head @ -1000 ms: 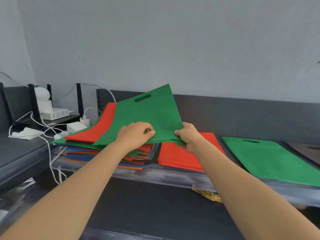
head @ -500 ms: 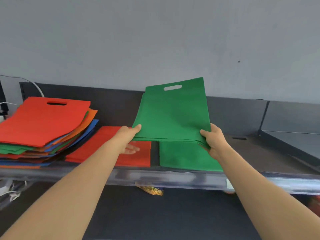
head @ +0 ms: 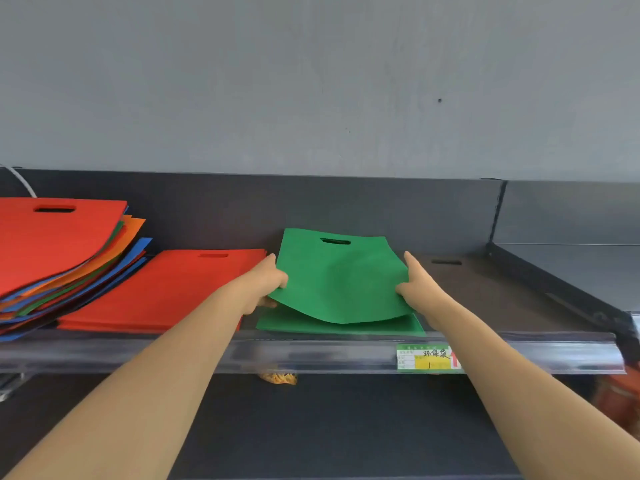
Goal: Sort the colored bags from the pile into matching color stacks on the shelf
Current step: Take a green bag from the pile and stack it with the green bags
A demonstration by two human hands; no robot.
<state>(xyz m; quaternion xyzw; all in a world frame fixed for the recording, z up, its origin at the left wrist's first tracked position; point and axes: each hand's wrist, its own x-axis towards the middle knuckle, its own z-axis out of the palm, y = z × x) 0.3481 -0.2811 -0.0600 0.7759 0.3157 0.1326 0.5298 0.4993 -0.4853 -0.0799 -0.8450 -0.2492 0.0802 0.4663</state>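
I see my left hand (head: 266,282) pinching the left edge of the green bag (head: 339,278), thumb on top and fingers tucked underneath. My right hand (head: 417,289) holds the bag's right edge, forefinger stretched out along it. The bag sags at centre frame, its near edge lifted just above the green stack (head: 346,328) on the shelf (head: 311,355), handle slot towards the back wall. The red stack (head: 166,289) lies just left of it. The mixed pile (head: 62,251), red on top, sits at the left edge of the frame. A dark bag (head: 485,285) lies flat to the right.
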